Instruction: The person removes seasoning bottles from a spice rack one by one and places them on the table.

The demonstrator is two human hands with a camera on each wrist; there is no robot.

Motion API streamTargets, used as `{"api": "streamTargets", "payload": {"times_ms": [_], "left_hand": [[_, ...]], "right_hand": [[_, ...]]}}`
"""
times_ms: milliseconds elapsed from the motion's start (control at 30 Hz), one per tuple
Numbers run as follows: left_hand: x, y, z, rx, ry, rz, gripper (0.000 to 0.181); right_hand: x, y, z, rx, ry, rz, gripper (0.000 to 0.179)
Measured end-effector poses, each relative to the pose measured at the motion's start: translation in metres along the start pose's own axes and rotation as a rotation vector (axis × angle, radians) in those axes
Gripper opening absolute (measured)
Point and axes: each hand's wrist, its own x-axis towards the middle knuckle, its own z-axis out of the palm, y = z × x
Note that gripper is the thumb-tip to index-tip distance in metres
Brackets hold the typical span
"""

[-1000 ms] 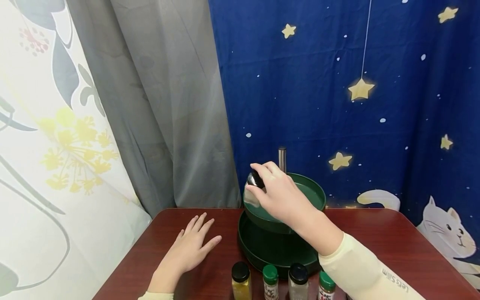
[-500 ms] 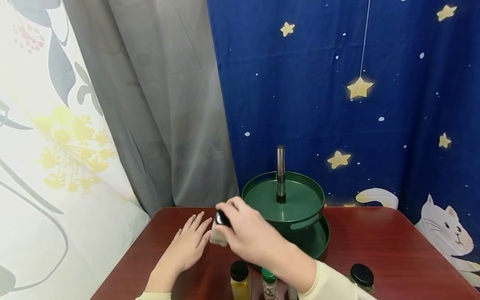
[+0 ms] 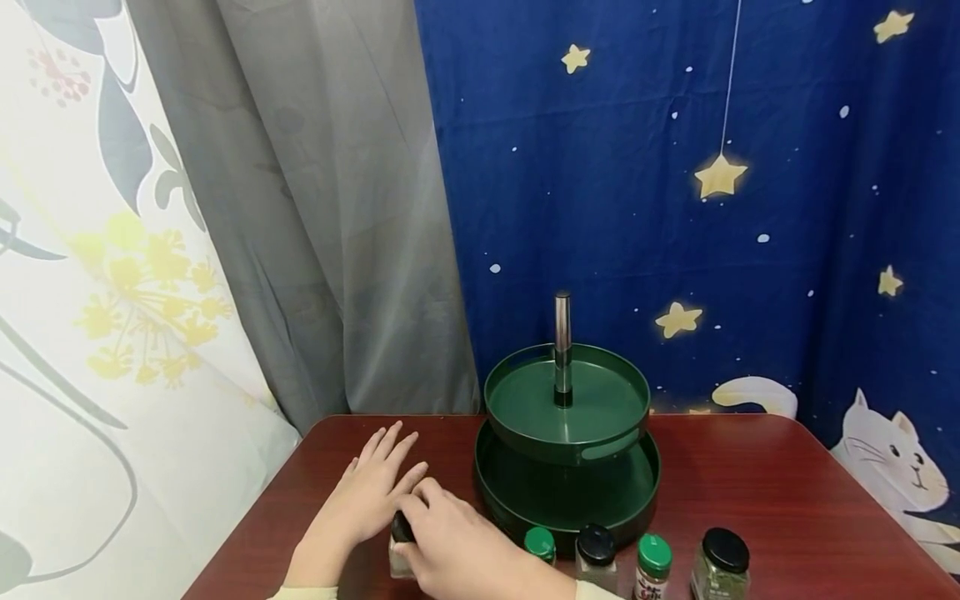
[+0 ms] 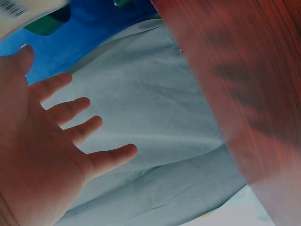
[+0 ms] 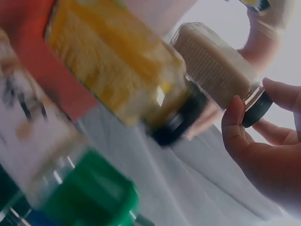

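Observation:
My right hand (image 3: 461, 537) pinches the black lid of a glass spice jar (image 3: 401, 560) of pale tan powder, low over the table's near left part. In the right wrist view, fingers and thumb grip the lid, and the tan jar (image 5: 211, 63) shows its printed side. Close beside it, my left hand (image 3: 367, 500) has its fingers spread and holds nothing. The left wrist view shows the same hand (image 4: 47, 141) with straight fingers. A black-lidded jar of yellow seasoning (image 5: 113, 56) stands close to the right hand; in the head view that hand hides it.
A green two-tier round tray (image 3: 517, 412) with a metal post stands at the back. Before it are a green-capped bottle (image 3: 540, 543), a black-lidded jar (image 3: 596, 550), another green-capped bottle (image 3: 654, 562) and a jar of green herbs (image 3: 722, 567). Curtains hang behind the table (image 3: 720, 475).
My right hand has carried the tan jar from the upper tray's left side down and left, toward the near table beside my left hand. The left hand has barely moved.

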Motion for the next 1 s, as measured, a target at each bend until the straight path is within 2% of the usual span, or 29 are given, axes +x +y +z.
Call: {"api": "streamTargets", "payload": {"times_ms": [200, 400, 633, 800, 1000], "left_hand": [[0.000, 0.000, 0.000, -0.025, -0.007, 0.004, 0.076], [-0.001, 0.001, 0.001, -0.017, 0.001, 0.010, 0.074], [0.000, 0.000, 0.000, -0.007, 0.004, 0.015, 0.073], [0.000, 0.001, 0.001, -0.006, 0.014, 0.019, 0.070], [0.001, 0.000, 0.003, -0.006, 0.011, 0.018, 0.073]], "right_hand": [[0.008, -0.001, 0.022, -0.056, -0.048, 0.031, 0.045], [0.015, 0.002, 0.034, -0.115, -0.085, 0.014, 0.045], [0.019, 0.003, 0.042, -0.118, -0.105, -0.016, 0.041], [0.021, 0.004, 0.047, -0.079, -0.126, 0.001, 0.040], [0.022, 0.007, 0.051, -0.087, -0.105, -0.035, 0.038]]}}
